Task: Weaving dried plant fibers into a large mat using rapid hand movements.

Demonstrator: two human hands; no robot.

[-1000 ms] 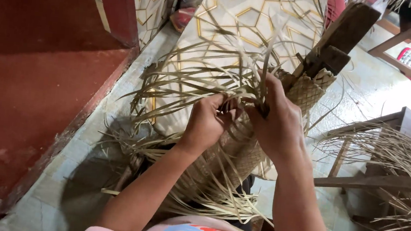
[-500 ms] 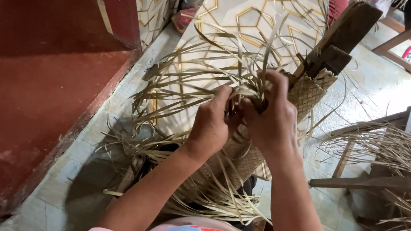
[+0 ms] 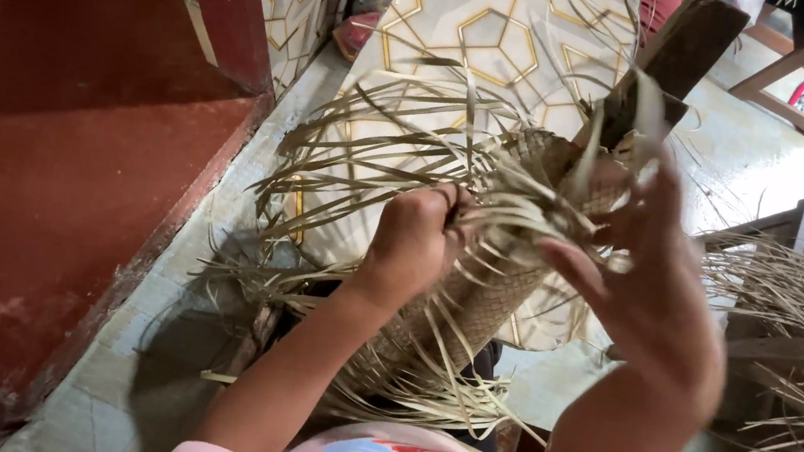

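Gripping loose pale strips against woven basket (image 3: 473, 307) at centre, left hand (image 3: 415, 242) fisted tight. Rightward, right hand (image 3: 657, 280) blurred, fingers spread wide, touching frayed strips (image 3: 563, 187) by dark wooden post (image 3: 679, 56).

loose straw strips (image 3: 370, 154) fan leftward; red step (image 3: 60, 203) walls the left, wooden bench (image 3: 793, 244) crowds right.
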